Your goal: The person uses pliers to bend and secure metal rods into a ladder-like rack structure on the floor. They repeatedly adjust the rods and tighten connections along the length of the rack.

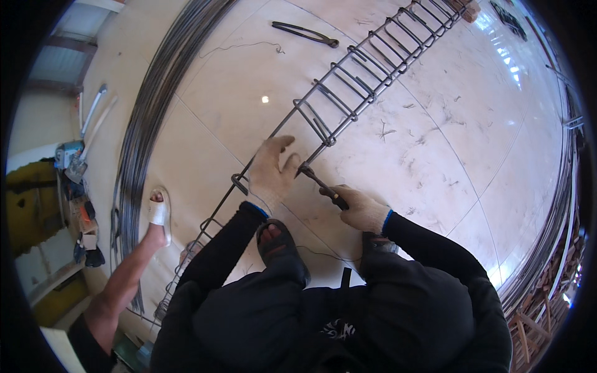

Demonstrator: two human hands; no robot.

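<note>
A long rebar cage of thin steel rods and square stirrups runs diagonally across the tiled floor. My right hand, in a cream work glove, is closed around the dark handles of a pair of pincers. The jaws of the pincers meet the near rod of the cage. Over the cage, just left of the jaws, is my gloved left hand, its thumb and fingers apart in a curve. Part of the rods is hidden beneath it. A loose stirrup hangs on the cage beside its wrist.
Another pair of pincers lies on the floor beyond the cage. A thick bundle of steel rods curves along the left. Another person's leg is at lower left. More rods and scrap wood line the right side.
</note>
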